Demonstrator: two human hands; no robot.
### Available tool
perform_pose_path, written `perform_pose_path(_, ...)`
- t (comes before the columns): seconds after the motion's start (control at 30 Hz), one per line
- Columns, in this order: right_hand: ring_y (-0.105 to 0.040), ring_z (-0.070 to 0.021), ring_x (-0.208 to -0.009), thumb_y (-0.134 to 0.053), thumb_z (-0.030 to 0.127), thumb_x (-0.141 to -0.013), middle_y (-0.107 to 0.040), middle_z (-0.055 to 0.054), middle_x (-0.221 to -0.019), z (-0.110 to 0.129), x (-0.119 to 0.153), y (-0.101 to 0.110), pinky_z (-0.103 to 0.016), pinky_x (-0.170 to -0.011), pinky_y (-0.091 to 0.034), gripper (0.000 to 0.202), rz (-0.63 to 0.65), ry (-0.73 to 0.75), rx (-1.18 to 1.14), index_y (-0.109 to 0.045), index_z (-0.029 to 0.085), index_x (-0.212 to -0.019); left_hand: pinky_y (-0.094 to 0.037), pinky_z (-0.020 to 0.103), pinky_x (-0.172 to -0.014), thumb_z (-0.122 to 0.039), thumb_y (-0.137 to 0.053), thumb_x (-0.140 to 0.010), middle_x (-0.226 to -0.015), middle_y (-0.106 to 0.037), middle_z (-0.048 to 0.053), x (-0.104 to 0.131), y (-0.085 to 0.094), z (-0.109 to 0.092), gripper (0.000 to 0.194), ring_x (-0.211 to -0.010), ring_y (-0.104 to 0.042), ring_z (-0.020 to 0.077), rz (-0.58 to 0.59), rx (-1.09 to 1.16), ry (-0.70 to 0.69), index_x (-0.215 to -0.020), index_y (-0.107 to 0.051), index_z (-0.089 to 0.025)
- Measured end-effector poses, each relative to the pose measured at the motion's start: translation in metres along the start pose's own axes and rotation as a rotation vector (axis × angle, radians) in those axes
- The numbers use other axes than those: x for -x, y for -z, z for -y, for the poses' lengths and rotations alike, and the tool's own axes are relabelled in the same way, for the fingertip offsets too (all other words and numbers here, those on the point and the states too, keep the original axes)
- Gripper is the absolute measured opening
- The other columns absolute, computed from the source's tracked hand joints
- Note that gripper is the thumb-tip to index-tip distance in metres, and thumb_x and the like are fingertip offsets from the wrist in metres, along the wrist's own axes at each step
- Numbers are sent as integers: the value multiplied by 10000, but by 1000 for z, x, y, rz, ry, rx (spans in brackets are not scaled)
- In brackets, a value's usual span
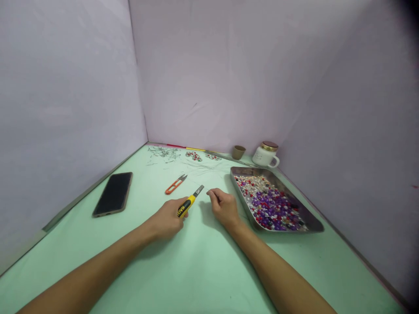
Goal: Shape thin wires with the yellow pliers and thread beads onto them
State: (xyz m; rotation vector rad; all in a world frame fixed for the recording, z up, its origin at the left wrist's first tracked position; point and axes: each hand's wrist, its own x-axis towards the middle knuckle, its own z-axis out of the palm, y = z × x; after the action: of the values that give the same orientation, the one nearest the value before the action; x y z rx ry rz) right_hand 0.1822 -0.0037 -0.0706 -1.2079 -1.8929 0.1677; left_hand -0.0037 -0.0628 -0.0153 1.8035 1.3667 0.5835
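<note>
My left hand [170,218] is wrapped round a yellow and black utility knife [187,206], whose metal tip points up and to the right. Just right of that tip, my right hand [223,207] is closed, thumb and forefinger pressed together; anything between them is too small to make out. Beyond the knife lie orange thread snips [176,184], flat on the green table [196,266]. Beside my right hand stands a metal tray [316,224] holding purple, red, white and dark beads [275,207].
A dark phone [113,194] lies at the left. Along the back are thin wire pieces [163,152], beaded bunches [194,156], a small brown cup [238,151] and a white lidded mug [264,155]. Pale walls [209,74] enclose the table's back and sides.
</note>
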Motion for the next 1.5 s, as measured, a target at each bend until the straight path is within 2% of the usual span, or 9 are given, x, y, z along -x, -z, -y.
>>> perform_pose_path(0.17, -569, -130, -581, -395, 272, -828, -647, -26, -654, 1, 0, 2, -208, -570, -383, 254, -3, 9, -19, -627, 188, -770, -396, 244, -431, -94, -460, -533, -626, -508, -12, 2, 2, -3, 239, -465, -481, 109, 258, 527, 178, -762, -480, -159)
perform_pose_path(0.3, -561, -129, -572, -397, 277, -829, -641, -26, -643, 0, 0, 2, -207, -564, -375, 254, 1, 8, -12, -626, 185, -768, -418, 250, -443, -78, -451, -507, -748, -538, 26, 1, 1, 0, 262, -555, -513, 126, 279, 719, 148, -756, -477, -156)
perform_pose_path(0.4, -553, -125, -553, -405, 287, -824, -639, -21, -627, 0, 0, 0, -208, -554, -368, 260, 8, 6, 7, -637, 193, -752, -386, 237, -425, -75, -435, -513, -634, -502, -11, -2, 0, 3, 251, -496, -471, 114, 217, 490, 169, -743, -480, -166)
perform_pose_path(0.57, -549, -124, -535, -421, 294, -813, -641, -21, -614, 0, 0, -1, -210, -539, -357, 258, 15, 8, 30, -652, 199, -751, -334, 216, -503, -23, -422, -505, -602, -491, -31, -1, 0, 1, 263, -569, -460, 126, -72, -76, 1, -702, -472, -189)
perform_pose_path(0.83, -540, -128, -539, -412, 299, -823, -644, -20, -632, -1, 0, -3, -216, -543, -356, 259, 40, 25, 51, -641, 206, -743, -356, 280, -619, -32, -441, -561, -925, -573, 71, 3, -4, 0, 573, -823, -546, 248, -150, -494, 83, -1090, -425, -252)
perform_pose_path(1.07, -558, -132, -566, -418, 291, -822, -647, -25, -647, -1, 0, -1, -216, -563, -372, 246, 12, 12, 8, -636, 190, -771, -351, 225, -478, -56, -437, -528, -613, -484, -24, 1, 1, -4, 245, -536, -472, 129, 14, -2, 64, -731, -470, -191)
perform_pose_path(1.3, -568, -129, -587, -388, 257, -834, -643, -25, -659, 1, 1, 2, -207, -575, -377, 251, -13, 24, -34, -619, 180, -772, -396, 241, -440, -81, -448, -516, -665, -531, 14, 3, 4, -6, 272, -506, -496, 116, 300, 623, 171, -775, -497, -148)
perform_pose_path(1.4, -557, -124, -572, -394, 266, -832, -635, -25, -640, 0, 0, 2, -204, -563, -370, 255, -6, 25, -15, -623, 177, -762, -408, 248, -442, -75, -443, -506, -701, -537, 25, 1, 2, 0, 288, -516, -496, 117, 286, 653, 162, -779, -500, -144)
perform_pose_path(1.5, -542, -120, -547, -407, 279, -827, -629, -21, -617, 0, 0, 0, -206, -550, -360, 257, 7, 22, 14, -630, 181, -745, -393, 240, -425, -75, -428, -514, -622, -507, -6, -1, 1, 4, 271, -475, -473, 112, 238, 470, 178, -765, -491, -157)
